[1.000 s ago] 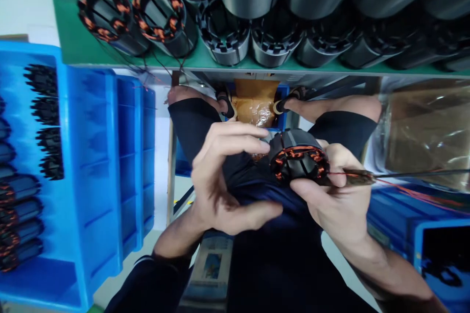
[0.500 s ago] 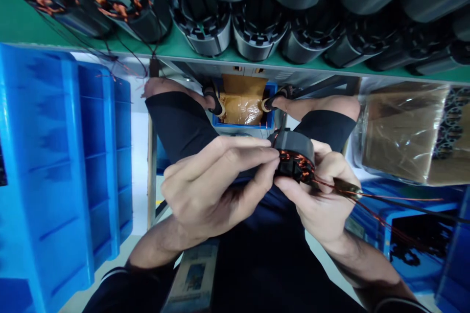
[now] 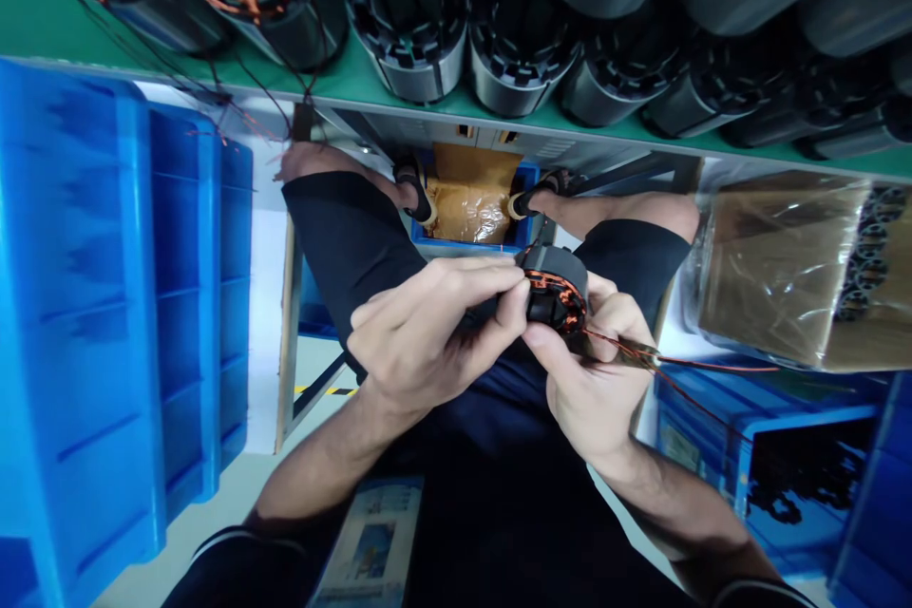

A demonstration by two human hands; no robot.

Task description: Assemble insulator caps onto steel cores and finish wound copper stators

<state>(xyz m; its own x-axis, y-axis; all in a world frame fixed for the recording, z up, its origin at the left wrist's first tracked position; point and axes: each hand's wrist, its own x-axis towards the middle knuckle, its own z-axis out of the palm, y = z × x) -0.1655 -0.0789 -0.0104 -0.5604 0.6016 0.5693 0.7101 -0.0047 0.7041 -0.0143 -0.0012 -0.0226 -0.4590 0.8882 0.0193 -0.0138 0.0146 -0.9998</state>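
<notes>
Above my lap I hold a motor stator (image 3: 552,271), a short dark metal ring with copper windings showing on the side toward me. My right hand (image 3: 595,385) grips its right side, thumb on the near rim and fingers curled behind. Copper wires (image 3: 702,365) trail to the right from the windings past that hand. A dark piece with a shiny end (image 3: 637,353) shows by the right fingers; its kind is unclear. At the stator's left edge my left hand (image 3: 434,328) is closed, thumb and fingertips pressed together against the rim. Whatever lies in that pinch is hidden.
Ahead, a green bench (image 3: 57,47) carries rows of metal stators (image 3: 523,57), with copper-wound ones (image 3: 263,0) at left. Blue bins (image 3: 85,323) stand on the left. On the right are a plastic-wrapped carton (image 3: 776,266) and a blue crate (image 3: 790,503) of black parts.
Both hands and the stator have shifted slightly; the stator and right hand moved left. My left fingers have bent more, thumb and fingertips closer together at the rim. The view has shifted a little.
</notes>
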